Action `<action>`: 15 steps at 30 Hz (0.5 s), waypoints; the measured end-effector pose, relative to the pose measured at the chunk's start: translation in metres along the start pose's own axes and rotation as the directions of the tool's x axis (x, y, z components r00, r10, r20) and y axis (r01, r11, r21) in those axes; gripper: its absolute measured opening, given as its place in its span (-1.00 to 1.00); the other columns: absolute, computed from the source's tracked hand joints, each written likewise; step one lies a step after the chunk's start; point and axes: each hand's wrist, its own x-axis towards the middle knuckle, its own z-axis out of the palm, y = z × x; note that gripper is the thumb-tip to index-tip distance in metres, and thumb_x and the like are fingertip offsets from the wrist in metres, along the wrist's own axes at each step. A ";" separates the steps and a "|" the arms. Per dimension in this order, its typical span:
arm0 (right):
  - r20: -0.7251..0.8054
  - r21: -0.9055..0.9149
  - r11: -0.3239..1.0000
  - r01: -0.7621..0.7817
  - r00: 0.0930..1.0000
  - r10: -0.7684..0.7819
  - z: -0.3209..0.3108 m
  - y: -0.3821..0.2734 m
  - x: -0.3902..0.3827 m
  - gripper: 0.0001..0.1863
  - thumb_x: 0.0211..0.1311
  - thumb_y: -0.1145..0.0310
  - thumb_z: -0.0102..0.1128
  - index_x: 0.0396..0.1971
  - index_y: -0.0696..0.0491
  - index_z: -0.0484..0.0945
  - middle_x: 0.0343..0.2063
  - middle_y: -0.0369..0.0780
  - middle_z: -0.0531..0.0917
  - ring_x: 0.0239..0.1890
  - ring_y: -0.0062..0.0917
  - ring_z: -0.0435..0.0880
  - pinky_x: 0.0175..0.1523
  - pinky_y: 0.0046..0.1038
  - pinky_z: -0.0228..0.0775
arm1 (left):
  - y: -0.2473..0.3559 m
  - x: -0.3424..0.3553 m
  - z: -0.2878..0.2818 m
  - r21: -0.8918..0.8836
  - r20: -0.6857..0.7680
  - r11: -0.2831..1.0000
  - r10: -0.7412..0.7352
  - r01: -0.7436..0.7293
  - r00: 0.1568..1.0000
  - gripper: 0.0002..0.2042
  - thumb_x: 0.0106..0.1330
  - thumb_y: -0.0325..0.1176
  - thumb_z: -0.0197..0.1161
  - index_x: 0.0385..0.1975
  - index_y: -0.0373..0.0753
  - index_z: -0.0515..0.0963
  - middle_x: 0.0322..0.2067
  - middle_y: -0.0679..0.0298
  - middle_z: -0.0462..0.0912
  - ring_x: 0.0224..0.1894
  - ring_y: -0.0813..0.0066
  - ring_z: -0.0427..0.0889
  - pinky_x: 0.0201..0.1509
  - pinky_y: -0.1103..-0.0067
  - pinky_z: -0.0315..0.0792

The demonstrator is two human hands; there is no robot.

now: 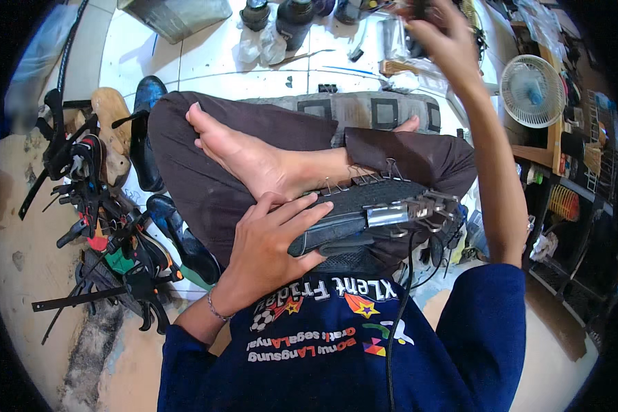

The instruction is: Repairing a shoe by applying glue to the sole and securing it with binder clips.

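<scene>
A black shoe (329, 230) lies sideways across my lap, its sole partly turned up. Several metal binder clips (429, 206) pinch its edge, bunched most thickly at the right end. My left hand (275, 230) grips the shoe's left end, fingers over the top and thumb underneath. Far off at the upper right, my right hand (446, 34) is stretched out among small items on the tiles. Motion blurs its fingers, and a dark object shows beside them; whether it is held I cannot make out.
Bar clamps (144, 288) and dark shoes (147, 137) crowd my left side. Dark bottles (295, 24) and a grey bin (178, 17) stand ahead. A white basket-like round thing (532, 91) sits by shelving at right. A black cord (395, 329) runs down my shirt.
</scene>
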 end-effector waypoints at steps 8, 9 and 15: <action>-0.554 0.529 0.745 0.406 0.831 -0.059 -0.078 -0.152 -0.169 0.23 -0.07 -0.27 0.21 0.39 0.33 -0.07 -0.01 -0.04 0.33 -0.10 -0.43 0.42 -0.08 -0.49 0.33 | 0.050 0.027 0.007 0.127 -0.127 0.988 0.105 -0.089 0.986 -0.53 -0.14 -0.32 0.50 -0.13 -0.26 0.64 -0.18 0.14 0.72 -0.21 0.13 0.66 -0.07 0.40 0.52; -0.517 0.609 0.687 0.396 0.855 -0.034 -0.074 -0.159 -0.184 0.32 -0.13 -0.37 0.22 0.40 0.34 -0.10 -0.08 -0.08 0.30 -0.16 -0.47 0.37 -0.16 -0.52 0.29 | 0.056 0.033 0.009 0.142 -0.145 0.982 0.141 -0.121 0.979 -0.52 -0.14 -0.30 0.50 -0.12 -0.24 0.64 -0.24 0.14 0.72 -0.21 0.11 0.65 -0.08 0.37 0.52; -0.578 0.777 0.430 0.460 0.791 0.199 -0.025 -0.155 -0.226 -0.02 -0.08 -0.11 0.27 0.23 0.26 0.14 -0.27 -0.15 0.35 -0.42 -0.53 0.39 -0.26 -0.43 0.24 | 0.101 0.058 0.018 0.314 -0.088 0.930 0.230 -0.192 0.969 -0.50 -0.18 -0.28 0.51 -0.13 -0.23 0.64 -0.24 0.15 0.72 -0.24 0.10 0.62 -0.14 0.36 0.51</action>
